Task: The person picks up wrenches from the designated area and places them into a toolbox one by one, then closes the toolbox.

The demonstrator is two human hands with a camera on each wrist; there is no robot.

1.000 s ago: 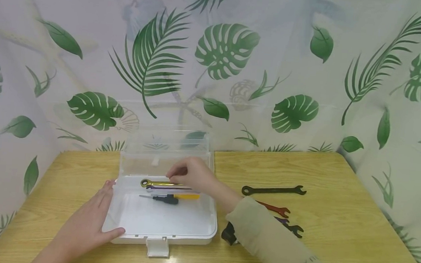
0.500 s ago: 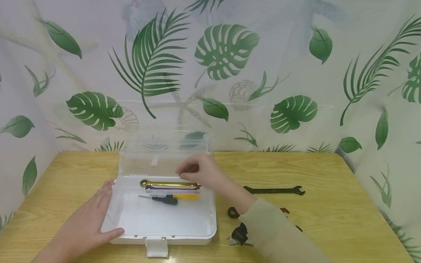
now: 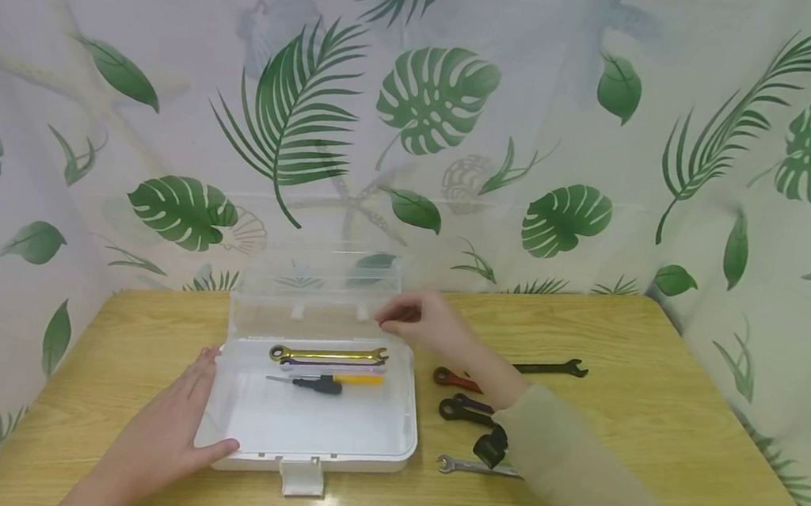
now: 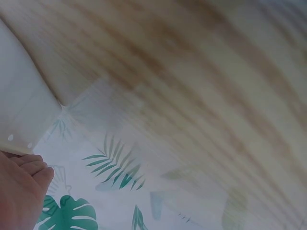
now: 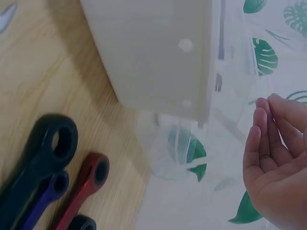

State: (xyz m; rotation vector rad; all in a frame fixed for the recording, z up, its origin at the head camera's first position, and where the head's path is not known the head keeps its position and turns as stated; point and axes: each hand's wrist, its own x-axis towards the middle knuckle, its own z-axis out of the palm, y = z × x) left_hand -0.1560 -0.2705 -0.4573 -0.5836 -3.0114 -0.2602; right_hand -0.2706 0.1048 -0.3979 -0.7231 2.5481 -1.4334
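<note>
A white plastic toolbox (image 3: pixel 306 428) with a raised clear lid (image 3: pixel 268 314) lies on the table. Inside it are a gold combination wrench (image 3: pixel 326 354), a purple wrench (image 3: pixel 292 362), a yellow-handled screwdriver (image 3: pixel 356 378) and a black-handled screwdriver (image 3: pixel 316 386). My left hand (image 3: pixel 174 417) rests along the box's left side, fingers stretched out and thumb over the front corner. My right hand (image 3: pixel 432 323) is above the box's back right corner, beside the lid. In the right wrist view its fingers (image 5: pixel 264 153) are loosely bent towards the thumb and hold nothing.
Right of the box lie a long black wrench (image 3: pixel 554 369), a red wrench (image 3: pixel 453 379), a smaller purple wrench (image 3: pixel 472 403), another black wrench (image 3: pixel 464 412) and a silver wrench (image 3: pixel 474 466). A leaf-patterned cloth (image 3: pixel 493 133) hangs behind the wooden table (image 3: pixel 649 431).
My right hand has moved right, away from the gold wrench, which lies fully in sight in the box. My left hand has kept its place.
</note>
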